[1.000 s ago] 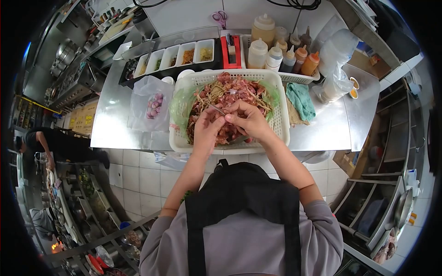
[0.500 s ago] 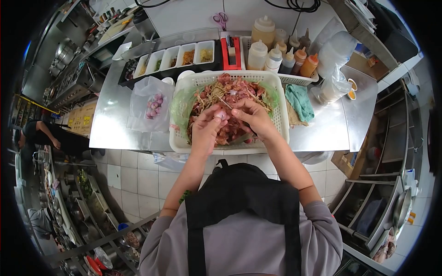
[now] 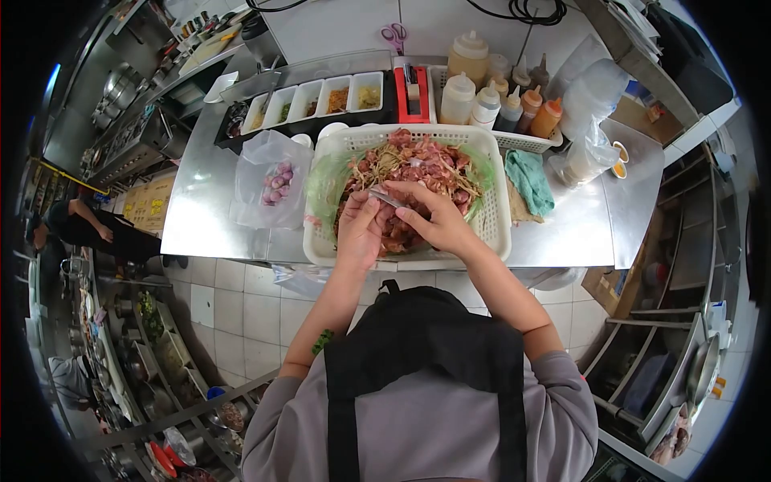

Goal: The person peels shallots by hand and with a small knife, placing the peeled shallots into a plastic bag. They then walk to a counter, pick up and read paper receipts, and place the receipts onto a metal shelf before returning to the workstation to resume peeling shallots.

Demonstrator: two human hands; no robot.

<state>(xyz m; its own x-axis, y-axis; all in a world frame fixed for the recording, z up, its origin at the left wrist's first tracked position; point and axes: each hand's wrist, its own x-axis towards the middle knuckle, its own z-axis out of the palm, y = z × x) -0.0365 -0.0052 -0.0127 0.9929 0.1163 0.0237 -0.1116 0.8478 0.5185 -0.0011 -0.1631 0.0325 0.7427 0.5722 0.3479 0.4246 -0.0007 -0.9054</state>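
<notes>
Over a white plastic basket (image 3: 504, 233), my left hand (image 3: 359, 230) is closed with its fingertips pinched round a small shallot, now mostly hidden by the fingers and the blade. My right hand (image 3: 440, 223) grips a small knife (image 3: 387, 198); its narrow blade lies across the left fingertips. Below both hands, the basket holds raw reddish meat pieces (image 3: 418, 165) mixed with thin brown, root-like strands, in a green plastic bag (image 3: 479, 167). To the left, a clear plastic bag (image 3: 247, 189) contains several purple shallots (image 3: 278, 181).
Behind the basket stand a black condiment rack (image 3: 301, 126) with white tubs, a red holder (image 3: 413, 95) and several squeeze bottles (image 3: 485, 107). A green cloth (image 3: 526, 181) and a plastic bag (image 3: 584, 157) lie right. Another person (image 3: 104, 233) stands far left.
My right hand has brought the knife blade down and left onto the shallot in my left fingertips. The whole view has shifted slightly.
</notes>
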